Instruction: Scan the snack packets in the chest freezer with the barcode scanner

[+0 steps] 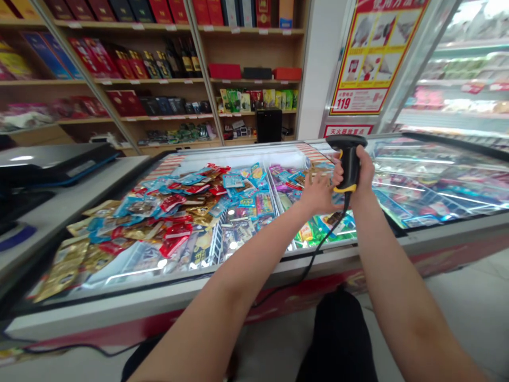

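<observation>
A black and yellow barcode scanner is held upright by its handle in my right hand, over the glass top of the chest freezer. Its black cable hangs from the handle and runs down past the freezer's front edge. Just left of the handle is my left hand, fingers spread; whether it touches the scanner I cannot tell. To the left, a loose heap of small snack packets in red, blue and gold lies on the glass. Packaged goods show through the glass below.
At the far left a counter carries a dark flat device. Shelves of boxes and bottles stand behind the freezer. A red and yellow sign hangs near the lit display case at right.
</observation>
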Demonstrator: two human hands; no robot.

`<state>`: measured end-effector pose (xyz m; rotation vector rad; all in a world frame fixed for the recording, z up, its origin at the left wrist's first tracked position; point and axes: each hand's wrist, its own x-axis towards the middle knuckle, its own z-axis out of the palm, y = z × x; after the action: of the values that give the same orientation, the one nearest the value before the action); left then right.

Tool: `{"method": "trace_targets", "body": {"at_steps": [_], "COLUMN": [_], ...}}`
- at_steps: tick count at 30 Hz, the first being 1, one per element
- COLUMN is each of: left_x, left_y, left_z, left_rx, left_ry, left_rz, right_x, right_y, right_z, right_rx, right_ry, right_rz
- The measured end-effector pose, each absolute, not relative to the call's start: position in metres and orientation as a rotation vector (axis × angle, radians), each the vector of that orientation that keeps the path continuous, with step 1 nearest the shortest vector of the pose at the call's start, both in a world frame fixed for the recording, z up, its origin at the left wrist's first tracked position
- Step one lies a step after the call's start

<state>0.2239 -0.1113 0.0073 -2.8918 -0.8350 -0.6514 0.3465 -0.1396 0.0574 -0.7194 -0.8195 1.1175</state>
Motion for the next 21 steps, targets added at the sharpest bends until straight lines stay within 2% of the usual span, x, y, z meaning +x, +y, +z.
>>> {"method": "trace_targets", "body": {"at_steps": [4,10,15,21], "left_x": [0.245,0.233,0.211,0.187], "left_y": [-0.134,-0.126,-0.105,-0.081], "left_z": [-0.01,-0.015,-0.009,-0.005], "left_rx": [-2.894,-2.958,-3.001,-3.036], "left_ry": [-0.684,-0.668,-0.566,-0.544], "left_rz": [-0.54,-0.421,-0.389,-0.433], "right_x": [0.377,0.435,0.448,0.416], "right_y": [-0.142,-0.122,-0.112,-0.099], "right_z": [0.052,0.032,0.014,0.005], "right_rx": [-0.746,-0.776,-0.958,-1.033], "right_ry": [-0.661,-0.463,-0.36,-0.418], "right_rz": [0.941,0.666,0.77,0.817]}}
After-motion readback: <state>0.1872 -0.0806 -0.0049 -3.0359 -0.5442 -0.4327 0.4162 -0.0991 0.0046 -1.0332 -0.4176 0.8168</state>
